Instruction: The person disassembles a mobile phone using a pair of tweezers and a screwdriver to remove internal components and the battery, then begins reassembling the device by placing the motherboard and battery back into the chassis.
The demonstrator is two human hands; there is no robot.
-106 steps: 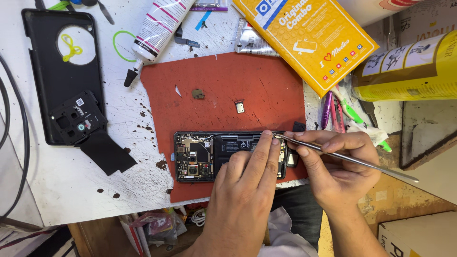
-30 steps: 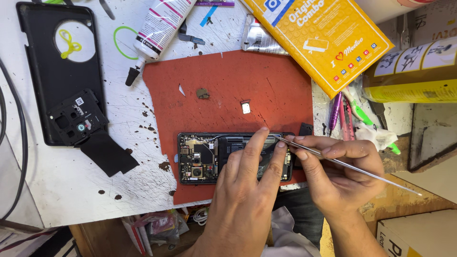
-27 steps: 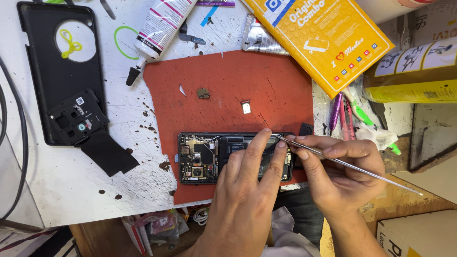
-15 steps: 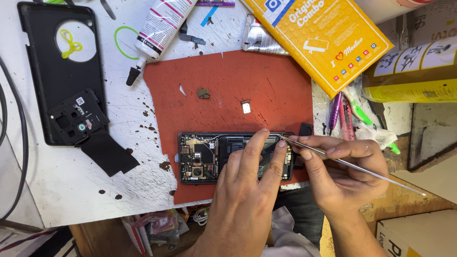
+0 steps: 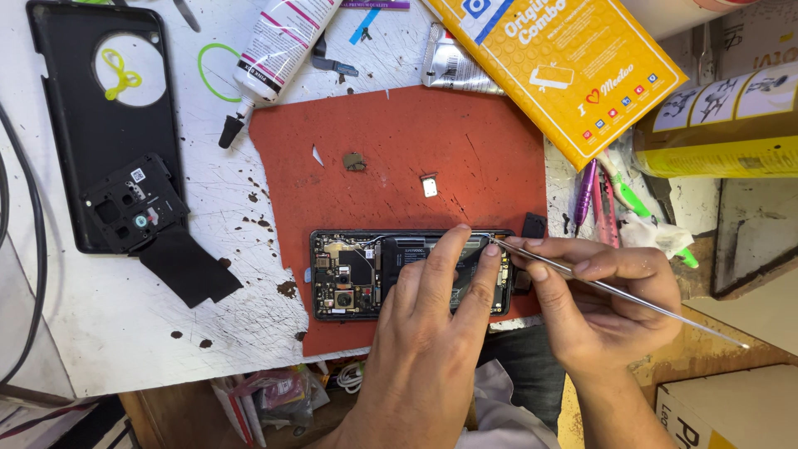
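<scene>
A white worktable (image 5: 108,333) carries a red mat (image 5: 465,158), and on the mat lies an opened phone (image 5: 353,274) with its circuit board and camera module bared. The left hand (image 5: 428,333) presses flat on the phone, fingers spread over the battery end, fingertips reaching its far edge; it grips nothing, only pins the phone down. The right hand (image 5: 598,303) pinches a long thin metal tool (image 5: 615,291) between thumb and forefingers, and the tool's tip meets the phone's far right corner, just beside the left hand's fingertips. Beyond the pinch, up the table, lies a yellow padded envelope (image 5: 557,66), with a yellow box (image 5: 715,125) to the right of it. Far to the left of both hands sits a black back cover (image 5: 91,166) bearing a small camera bracket (image 5: 133,208). A white glue tube (image 5: 270,58) points toward the mat's far left corner. On the mat above the phone rest a small SIM tray (image 5: 430,185) and a dark scrap (image 5: 355,161), well apart from the tool tip
</scene>
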